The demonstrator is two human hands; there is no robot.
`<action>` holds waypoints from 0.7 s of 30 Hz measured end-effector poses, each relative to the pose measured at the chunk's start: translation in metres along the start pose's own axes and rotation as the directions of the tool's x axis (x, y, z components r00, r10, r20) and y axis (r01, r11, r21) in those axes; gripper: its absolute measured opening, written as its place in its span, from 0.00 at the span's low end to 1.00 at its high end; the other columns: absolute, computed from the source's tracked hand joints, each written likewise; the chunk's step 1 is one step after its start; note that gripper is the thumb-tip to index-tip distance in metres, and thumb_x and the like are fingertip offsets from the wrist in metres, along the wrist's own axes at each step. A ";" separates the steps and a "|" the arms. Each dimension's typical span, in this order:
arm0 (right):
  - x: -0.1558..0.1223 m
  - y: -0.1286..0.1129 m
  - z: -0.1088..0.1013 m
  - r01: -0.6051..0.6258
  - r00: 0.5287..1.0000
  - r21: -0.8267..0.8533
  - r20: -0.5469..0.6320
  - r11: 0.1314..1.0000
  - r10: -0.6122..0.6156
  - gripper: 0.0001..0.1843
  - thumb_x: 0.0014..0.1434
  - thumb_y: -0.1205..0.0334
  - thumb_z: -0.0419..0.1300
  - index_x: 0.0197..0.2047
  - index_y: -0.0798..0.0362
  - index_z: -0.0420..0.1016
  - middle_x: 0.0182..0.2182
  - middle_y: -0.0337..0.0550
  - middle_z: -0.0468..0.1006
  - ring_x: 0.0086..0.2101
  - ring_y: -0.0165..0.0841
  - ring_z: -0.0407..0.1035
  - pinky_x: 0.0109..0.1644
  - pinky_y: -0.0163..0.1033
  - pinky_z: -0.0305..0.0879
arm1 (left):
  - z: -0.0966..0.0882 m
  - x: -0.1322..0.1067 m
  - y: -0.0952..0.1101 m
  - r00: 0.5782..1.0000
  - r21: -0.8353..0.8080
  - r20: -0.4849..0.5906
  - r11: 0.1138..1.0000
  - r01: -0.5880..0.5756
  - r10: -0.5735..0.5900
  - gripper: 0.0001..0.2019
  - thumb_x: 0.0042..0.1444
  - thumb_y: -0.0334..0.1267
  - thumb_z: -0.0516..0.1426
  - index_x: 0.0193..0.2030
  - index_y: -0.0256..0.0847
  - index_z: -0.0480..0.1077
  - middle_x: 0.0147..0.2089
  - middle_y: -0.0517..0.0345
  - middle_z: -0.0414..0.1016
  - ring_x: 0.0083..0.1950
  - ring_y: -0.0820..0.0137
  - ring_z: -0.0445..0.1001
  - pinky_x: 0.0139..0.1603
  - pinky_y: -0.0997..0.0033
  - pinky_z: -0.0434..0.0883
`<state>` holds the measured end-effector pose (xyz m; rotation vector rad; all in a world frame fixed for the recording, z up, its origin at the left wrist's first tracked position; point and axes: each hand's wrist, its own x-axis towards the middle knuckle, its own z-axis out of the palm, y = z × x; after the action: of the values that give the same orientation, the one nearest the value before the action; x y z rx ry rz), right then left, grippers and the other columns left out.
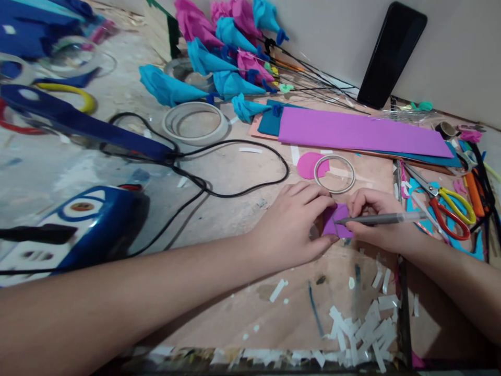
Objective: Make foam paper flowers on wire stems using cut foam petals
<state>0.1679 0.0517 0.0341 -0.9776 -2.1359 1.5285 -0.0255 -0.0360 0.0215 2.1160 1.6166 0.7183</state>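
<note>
A small purple piece of foam or paper (331,227) lies on the tabletop between my hands, with thin dark lines on it. My left hand (297,219) holds its left side down, thumb at the near edge and fingers at the far edge. In my right hand (376,206) is a grey pen (378,218), pinched between thumb and fingers, its tip touching the purple piece. Just beyond my hands a narrow tape ring (334,191) overlaps a pink disc (307,165).
Purple sheets (360,130) lie stacked behind, below a leaning phone (391,57). Blue and pink paper flowers (211,57) fill the back. Scissors (450,201) rest at right. A glue gun (86,122), black cord (235,194) and power strip (78,224) occupy the left; white strips (368,329) lie in front.
</note>
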 end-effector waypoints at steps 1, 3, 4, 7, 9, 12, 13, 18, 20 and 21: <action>0.000 0.001 0.000 0.002 1.000 0.008 -0.006 1.000 -0.002 0.09 0.49 0.65 0.65 0.28 0.51 0.67 0.24 0.35 0.71 0.22 0.25 0.60 0.24 0.31 0.56 | 0.000 0.000 0.000 1.000 -0.001 0.001 1.000 0.000 0.000 0.17 0.54 0.45 0.63 0.48 0.40 0.73 0.51 0.48 0.77 0.55 0.53 0.73 0.59 0.47 0.69; 0.000 0.002 0.000 0.010 1.000 0.011 -0.007 1.000 -0.010 0.09 0.49 0.65 0.66 0.29 0.51 0.67 0.25 0.35 0.71 0.23 0.25 0.61 0.25 0.31 0.57 | 0.000 0.000 0.000 1.000 0.001 0.004 1.000 0.000 0.000 0.17 0.54 0.45 0.63 0.48 0.40 0.73 0.51 0.48 0.76 0.55 0.53 0.73 0.58 0.48 0.69; -0.001 0.002 -0.001 0.017 1.000 0.013 0.006 1.000 -0.017 0.09 0.50 0.66 0.66 0.29 0.51 0.67 0.25 0.35 0.72 0.24 0.25 0.62 0.25 0.31 0.57 | 0.000 0.000 0.000 1.000 0.003 0.004 1.000 -0.001 0.001 0.17 0.54 0.45 0.63 0.48 0.40 0.73 0.51 0.48 0.76 0.55 0.53 0.73 0.58 0.48 0.69; -0.001 0.003 -0.003 0.038 0.996 0.035 0.073 0.999 -0.041 0.10 0.51 0.67 0.66 0.29 0.51 0.67 0.25 0.36 0.72 0.25 0.26 0.62 0.25 0.31 0.57 | 0.000 0.001 0.000 1.000 0.007 0.003 1.000 -0.004 0.004 0.16 0.54 0.45 0.63 0.47 0.41 0.73 0.51 0.48 0.76 0.55 0.53 0.73 0.58 0.48 0.69; -0.001 0.003 -0.004 0.052 0.993 0.054 0.099 0.997 -0.057 0.11 0.51 0.66 0.67 0.30 0.51 0.66 0.25 0.36 0.72 0.24 0.26 0.62 0.26 0.32 0.58 | 0.000 0.001 0.000 1.000 0.005 0.003 1.000 -0.002 0.002 0.16 0.54 0.45 0.63 0.47 0.41 0.73 0.51 0.49 0.76 0.55 0.53 0.72 0.58 0.49 0.69; -0.001 0.002 -0.003 0.054 0.995 0.059 0.078 0.997 -0.058 0.11 0.52 0.67 0.67 0.30 0.51 0.66 0.26 0.36 0.72 0.24 0.25 0.62 0.26 0.31 0.58 | 0.000 0.000 0.000 1.000 0.004 0.002 1.000 0.002 -0.002 0.16 0.54 0.45 0.63 0.47 0.41 0.73 0.51 0.49 0.76 0.55 0.54 0.73 0.58 0.49 0.69; -0.001 0.001 -0.003 0.047 0.997 0.055 0.063 0.997 -0.050 0.10 0.51 0.67 0.66 0.30 0.51 0.66 0.27 0.36 0.72 0.24 0.25 0.62 0.26 0.31 0.58 | 0.000 0.000 0.000 1.000 0.004 0.004 1.000 0.003 -0.003 0.16 0.54 0.45 0.63 0.47 0.41 0.73 0.51 0.49 0.76 0.55 0.54 0.73 0.58 0.49 0.69; -0.002 0.000 -0.004 0.037 0.994 0.069 0.103 0.997 -0.044 0.10 0.50 0.66 0.66 0.29 0.51 0.66 0.26 0.36 0.71 0.26 0.27 0.62 0.27 0.32 0.58 | -0.001 0.000 0.001 1.000 0.008 0.017 1.000 0.010 -0.010 0.16 0.53 0.45 0.63 0.46 0.40 0.73 0.51 0.49 0.77 0.55 0.53 0.73 0.57 0.49 0.68; -0.002 0.000 -0.005 0.036 0.990 0.085 0.136 0.996 -0.047 0.10 0.50 0.65 0.66 0.28 0.51 0.66 0.25 0.36 0.70 0.26 0.27 0.62 0.27 0.33 0.58 | -0.001 0.000 0.001 1.000 0.007 0.019 1.000 0.012 -0.012 0.16 0.53 0.45 0.63 0.46 0.40 0.73 0.51 0.49 0.77 0.55 0.53 0.73 0.57 0.49 0.68; -0.002 0.000 -0.005 0.032 0.990 0.091 0.137 0.995 -0.044 0.10 0.50 0.65 0.66 0.28 0.51 0.66 0.25 0.36 0.69 0.26 0.28 0.62 0.27 0.33 0.58 | -0.001 0.000 0.001 1.000 0.007 0.019 1.000 0.012 -0.012 0.16 0.53 0.45 0.63 0.46 0.40 0.73 0.51 0.49 0.77 0.55 0.53 0.73 0.57 0.49 0.68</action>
<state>0.1726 0.0536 0.0358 -0.8182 -2.1453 1.7021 -0.0254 -0.0357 0.0224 2.1093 1.6226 0.6878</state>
